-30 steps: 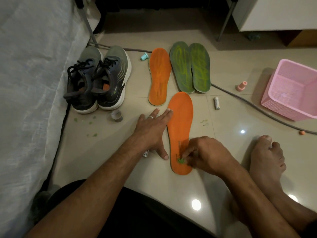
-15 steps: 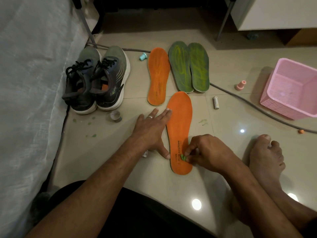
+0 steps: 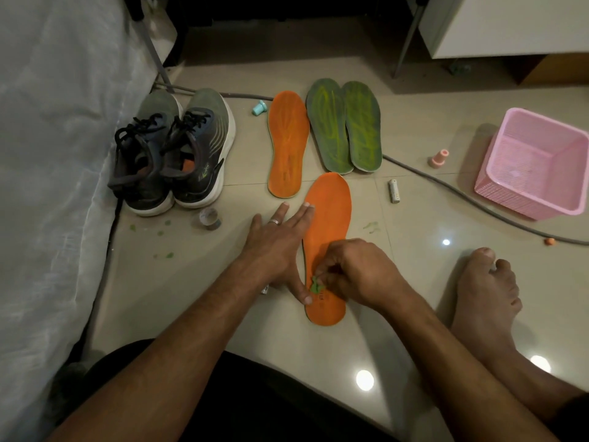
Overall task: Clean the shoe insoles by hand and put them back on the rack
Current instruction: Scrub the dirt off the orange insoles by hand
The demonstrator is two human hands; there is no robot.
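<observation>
The near orange insole (image 3: 328,231) lies on the floor, long axis running away from the person, left hand (image 3: 280,247) flat along its left edge, right hand (image 3: 353,269) pinching a green scrap (image 3: 316,286) at the heel.

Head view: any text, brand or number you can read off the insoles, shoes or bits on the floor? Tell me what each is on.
Nothing reads clearly.
Near orange insole: dark print at the heel, beside the right hand pinching a green scrap; blurred and partly covered, unreadable.
Right shoe: light green side mark, a logo shape, no legible letters.
Battery: no legible marking, too small.
Green insoles: yellow streaks only, no text.
</observation>
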